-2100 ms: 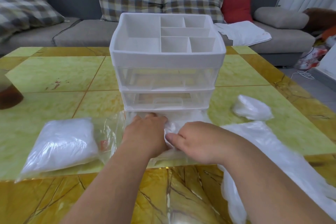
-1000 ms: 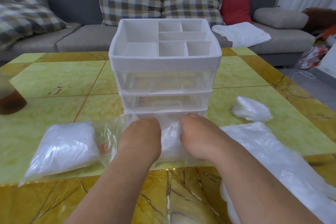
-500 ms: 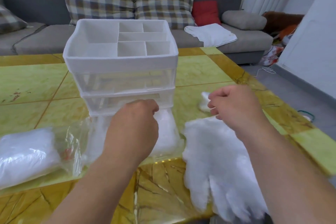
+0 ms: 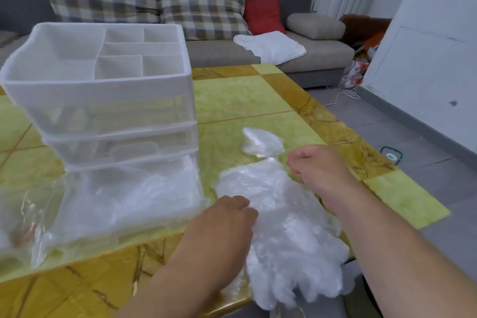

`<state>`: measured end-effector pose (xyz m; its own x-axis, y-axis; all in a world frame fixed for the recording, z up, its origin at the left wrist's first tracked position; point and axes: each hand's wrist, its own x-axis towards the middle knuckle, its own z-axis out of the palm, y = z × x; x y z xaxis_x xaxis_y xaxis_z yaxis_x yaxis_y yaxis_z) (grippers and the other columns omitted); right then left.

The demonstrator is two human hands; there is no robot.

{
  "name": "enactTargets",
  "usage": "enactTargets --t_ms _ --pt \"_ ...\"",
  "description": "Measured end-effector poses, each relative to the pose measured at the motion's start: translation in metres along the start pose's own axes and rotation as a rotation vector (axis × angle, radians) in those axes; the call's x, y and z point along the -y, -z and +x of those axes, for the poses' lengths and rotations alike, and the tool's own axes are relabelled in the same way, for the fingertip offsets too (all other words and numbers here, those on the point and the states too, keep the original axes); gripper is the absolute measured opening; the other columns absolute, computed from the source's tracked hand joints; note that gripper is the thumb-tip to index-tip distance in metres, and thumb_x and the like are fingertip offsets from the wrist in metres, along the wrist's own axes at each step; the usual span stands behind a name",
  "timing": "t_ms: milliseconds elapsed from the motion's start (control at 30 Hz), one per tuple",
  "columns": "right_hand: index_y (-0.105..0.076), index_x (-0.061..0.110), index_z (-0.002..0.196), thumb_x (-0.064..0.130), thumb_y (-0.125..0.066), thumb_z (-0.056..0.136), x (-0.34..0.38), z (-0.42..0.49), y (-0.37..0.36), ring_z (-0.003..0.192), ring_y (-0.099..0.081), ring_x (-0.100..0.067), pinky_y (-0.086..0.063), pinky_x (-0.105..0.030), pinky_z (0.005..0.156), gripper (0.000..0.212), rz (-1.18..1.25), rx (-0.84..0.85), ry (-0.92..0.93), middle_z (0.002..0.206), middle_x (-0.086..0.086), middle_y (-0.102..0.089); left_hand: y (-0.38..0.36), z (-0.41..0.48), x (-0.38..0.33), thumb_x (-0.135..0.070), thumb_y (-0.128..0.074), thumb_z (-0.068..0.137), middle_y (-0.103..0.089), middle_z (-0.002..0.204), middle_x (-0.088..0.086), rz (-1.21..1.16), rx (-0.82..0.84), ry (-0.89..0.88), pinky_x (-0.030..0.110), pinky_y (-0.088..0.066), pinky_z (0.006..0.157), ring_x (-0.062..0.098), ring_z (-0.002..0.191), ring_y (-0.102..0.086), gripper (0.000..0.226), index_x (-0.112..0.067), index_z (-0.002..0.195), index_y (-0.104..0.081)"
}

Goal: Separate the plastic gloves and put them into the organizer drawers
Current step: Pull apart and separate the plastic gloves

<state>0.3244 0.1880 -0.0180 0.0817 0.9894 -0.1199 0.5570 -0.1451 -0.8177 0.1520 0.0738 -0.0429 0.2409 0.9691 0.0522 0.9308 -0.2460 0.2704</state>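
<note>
A yellow-green tiled table (image 4: 245, 100) fills the view, with a grey sofa (image 4: 222, 51) at twelve o'clock behind it. At ten o'clock on the table stands a white organizer (image 4: 103, 90). Its bottom drawer (image 4: 129, 196) is pulled out and holds clear plastic gloves. A flat pile of gloves (image 4: 284, 214) lies at five o'clock, its fingers hanging over the near edge. The left hand (image 4: 222, 224) sits at the pile's nine o'clock, fingers curled onto its edge. The right hand (image 4: 320, 168) is at one o'clock by the cuffs, fingers curled. Whether either hand grasps plastic cannot be told. A crumpled glove (image 4: 260, 142) lies at the pile's twelve o'clock.
</note>
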Motion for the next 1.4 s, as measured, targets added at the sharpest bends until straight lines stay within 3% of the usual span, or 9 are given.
enactTargets --t_ms 133,267,333,700,867,1033,1200,1300,1400 --pt "-0.073 0.005 0.089 0.011 -0.061 0.086 -0.003 0.002 -0.004 0.063 -0.059 -0.021 -0.044 -0.029 0.062 0.014 -0.068 0.108 0.009 0.072 -0.007 -0.065 -0.005 0.001 0.001 -0.02 -0.046 0.096 -0.05 0.108 -0.01 0.035 0.041 -0.028 0.033 -0.048 0.084 0.014 0.105 -0.049 0.013 -0.029 0.087 -0.044" --pt "-0.067 0.011 0.123 0.014 -0.071 0.085 -0.002 0.001 -0.008 0.098 -0.066 -0.022 -0.051 -0.031 0.081 0.038 -0.121 0.184 -0.009 0.104 -0.007 -0.068 -0.009 0.002 0.001 -0.021 -0.046 0.095 -0.05 0.113 -0.011 0.04 0.01 -0.038 0.032 -0.047 0.088 0.013 0.107 -0.048 0.014 -0.028 0.101 -0.056" --pt "-0.064 0.016 0.129 0.012 -0.077 0.08 -0.001 0.0 -0.01 0.098 -0.063 -0.016 -0.048 -0.026 0.079 0.051 -0.095 0.209 0.017 0.099 0.003 -0.061 -0.01 0.001 0.001 -0.022 -0.045 0.096 -0.049 0.114 -0.011 0.042 0.0 -0.043 0.032 -0.046 0.089 0.013 0.108 -0.047 0.016 -0.029 0.105 -0.056" --pt "-0.067 0.032 0.092 0.001 -0.069 0.08 0.007 -0.006 -0.018 0.076 -0.062 -0.012 -0.051 -0.025 0.064 0.033 -0.366 0.173 0.231 0.085 0.01 -0.061 -0.016 0.0 0.003 -0.016 -0.049 0.094 -0.05 0.119 -0.008 0.08 -0.033 -0.073 0.032 -0.046 0.091 0.016 0.109 -0.047 0.025 -0.028 0.115 -0.056" --pt "-0.059 0.033 0.124 -0.001 -0.057 0.082 0.008 -0.011 -0.019 0.098 -0.061 -0.019 -0.051 -0.028 0.076 0.055 -0.546 0.164 0.221 0.112 0.006 -0.059 -0.019 -0.001 0.005 -0.012 -0.05 0.092 -0.051 0.118 -0.007 0.063 -0.057 -0.078 0.032 -0.046 0.089 0.017 0.107 -0.047 0.028 -0.026 0.115 -0.058" --pt "-0.066 0.033 0.086 0.006 -0.069 0.084 0.005 -0.008 -0.023 0.066 -0.054 -0.01 -0.04 -0.02 0.058 0.027 -0.379 0.169 0.28 0.072 0.014 -0.052 -0.019 0.0 0.006 -0.012 -0.051 0.092 -0.051 0.117 -0.006 0.063 -0.06 -0.08 0.033 -0.047 0.088 0.017 0.105 -0.047 0.026 -0.025 0.113 -0.058" --pt "-0.057 0.028 0.134 0.025 -0.073 0.087 0.006 -0.01 -0.023 0.092 -0.058 -0.012 -0.045 -0.025 0.081 0.05 -0.397 0.175 0.276 0.1 0.009 -0.055 -0.02 -0.001 0.005 -0.011 -0.051 0.092 -0.051 0.118 -0.006 0.072 -0.053 -0.08 0.032 -0.046 0.09 0.017 0.107 -0.048 0.027 -0.025 0.114 -0.057" --pt "-0.064 0.028 0.089 0.027 -0.07 0.088 0.008 -0.012 -0.025 0.073 -0.054 -0.013 -0.044 -0.029 0.067 0.006 -0.39 0.143 0.278 0.082 0.008 -0.052 -0.018 -0.002 0.004 -0.011 -0.05 0.092 -0.051 0.116 -0.006 0.072 -0.055 -0.082 0.032 -0.046 0.089 0.017 0.106 -0.048 0.026 -0.025 0.113 -0.057" --pt "-0.036 0.015 0.057 0.021 -0.062 0.093 0.003 -0.007 -0.026 0.049 -0.029 -0.015 -0.026 -0.029 0.049 0.044 -0.272 0.096 0.285 0.051 0.007 -0.033 -0.016 -0.002 0.003 -0.012 -0.05 0.092 -0.051 0.116 -0.006 0.07 -0.06 -0.086 0.033 -0.046 0.089 0.017 0.105 -0.048 0.026 -0.025 0.113 -0.057"
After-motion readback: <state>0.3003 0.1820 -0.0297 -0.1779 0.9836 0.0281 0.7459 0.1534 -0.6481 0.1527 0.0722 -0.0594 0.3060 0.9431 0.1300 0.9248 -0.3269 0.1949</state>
